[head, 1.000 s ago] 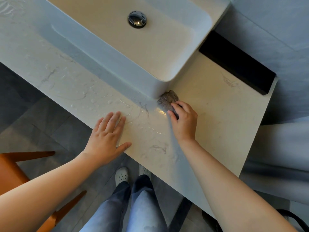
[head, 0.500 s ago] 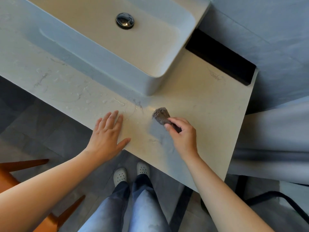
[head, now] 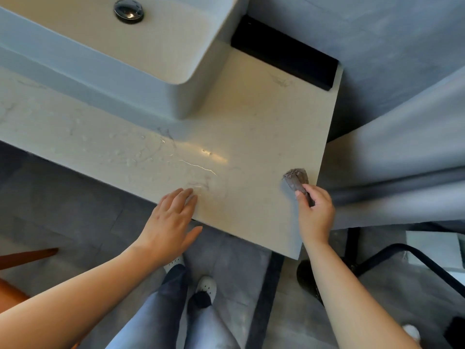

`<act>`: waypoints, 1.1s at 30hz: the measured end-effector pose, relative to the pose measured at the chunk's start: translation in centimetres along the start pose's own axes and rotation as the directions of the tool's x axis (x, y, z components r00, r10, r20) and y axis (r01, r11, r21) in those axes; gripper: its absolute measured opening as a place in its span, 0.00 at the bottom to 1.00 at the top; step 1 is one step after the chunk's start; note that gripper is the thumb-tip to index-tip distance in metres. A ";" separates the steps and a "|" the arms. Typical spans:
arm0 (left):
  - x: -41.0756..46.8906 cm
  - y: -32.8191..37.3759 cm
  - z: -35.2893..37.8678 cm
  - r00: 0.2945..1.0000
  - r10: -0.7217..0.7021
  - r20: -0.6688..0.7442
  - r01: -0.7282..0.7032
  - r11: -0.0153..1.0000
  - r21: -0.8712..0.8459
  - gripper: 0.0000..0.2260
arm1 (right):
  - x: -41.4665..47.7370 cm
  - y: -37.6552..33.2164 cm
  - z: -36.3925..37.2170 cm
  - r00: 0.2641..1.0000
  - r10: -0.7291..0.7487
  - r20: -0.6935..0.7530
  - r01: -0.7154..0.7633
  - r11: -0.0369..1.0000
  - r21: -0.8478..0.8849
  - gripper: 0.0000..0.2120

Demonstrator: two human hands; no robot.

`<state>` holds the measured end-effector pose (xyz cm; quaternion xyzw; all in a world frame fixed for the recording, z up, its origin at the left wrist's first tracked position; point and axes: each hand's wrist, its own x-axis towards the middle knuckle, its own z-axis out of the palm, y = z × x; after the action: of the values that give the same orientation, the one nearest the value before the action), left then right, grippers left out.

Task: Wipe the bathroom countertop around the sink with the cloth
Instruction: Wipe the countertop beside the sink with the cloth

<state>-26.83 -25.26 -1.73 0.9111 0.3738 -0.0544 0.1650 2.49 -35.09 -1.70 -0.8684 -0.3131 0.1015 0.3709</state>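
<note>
Two hands at the desk (head: 251, 122) front edge. Left hand (head: 171, 220): fingers straight and close together, tips flat on the surface, thumb splayed out past the edge. Right hand (head: 315, 212): fingers curled, pinching the bunched grey-brown cloth (head: 295, 180). Cloth sits on the desk near its right edge, well apart from the sink (head: 100, 59). Wet streaks (head: 198, 167) glint between the hands. Sink drain (head: 129, 10) is dark metal. Black block (head: 284, 52) lies along the back right.
</note>
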 end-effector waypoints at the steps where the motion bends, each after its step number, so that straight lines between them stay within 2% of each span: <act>1: -0.1 0.5 0.4 1.000 -0.002 0.003 0.002 1.000 0.008 0.31 | -0.2 0.9 -0.2 1.000 -0.001 0.004 0.001 1.000 -0.014 0.12; 6: -0.3 1.5 1.6 0.999 -0.033 0.002 0.033 0.998 0.049 0.32 | -2.5 2.9 0.6 0.991 -0.130 0.014 0.131 0.990 -0.058 0.11; 15: -0.7 2.0 2.0 0.998 -0.065 -0.004 0.065 0.996 0.069 0.36 | -10.8 2.6 1.0 0.974 -0.217 0.061 0.219 0.975 -0.033 0.10; 18: -0.8 2.0 1.7 0.998 -0.062 -0.009 0.062 0.997 0.054 0.37 | -12.4 1.9 0.9 0.958 -0.234 0.164 0.232 0.972 0.030 0.10; 21: -0.9 2.2 1.5 0.998 -0.063 -0.022 0.063 0.997 0.036 0.37 | -12.2 0.8 -0.1 0.941 -0.197 0.276 0.158 0.975 0.158 0.12; 24: -0.9 2.1 1.5 0.997 -0.069 -0.032 0.070 0.997 0.022 0.37 | -9.0 -0.7 -0.8 0.964 -0.196 0.179 0.157 0.965 0.211 0.12; 27: -1.0 1.9 1.8 0.997 -0.057 -0.043 0.058 0.998 0.014 0.36 | -4.0 -1.5 0.3 0.981 -0.177 0.073 0.164 0.973 0.162 0.13; 30: -1.0 1.6 2.1 0.997 -0.045 -0.057 0.045 0.999 0.008 0.35 | -0.4 -1.4 2.8 0.987 -0.150 0.054 0.146 0.987 0.068 0.13; 33: -1.0 1.3 2.3 0.997 -0.043 -0.062 0.043 0.999 -0.007 0.35 | -0.2 -1.4 5.6 0.981 -0.188 0.056 0.189 0.982 -0.023 0.13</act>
<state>-26.61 -27.54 -3.37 0.9036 0.3985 -0.0288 0.1547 -0.64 -31.23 -4.72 -0.8369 -0.4051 0.0848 0.3582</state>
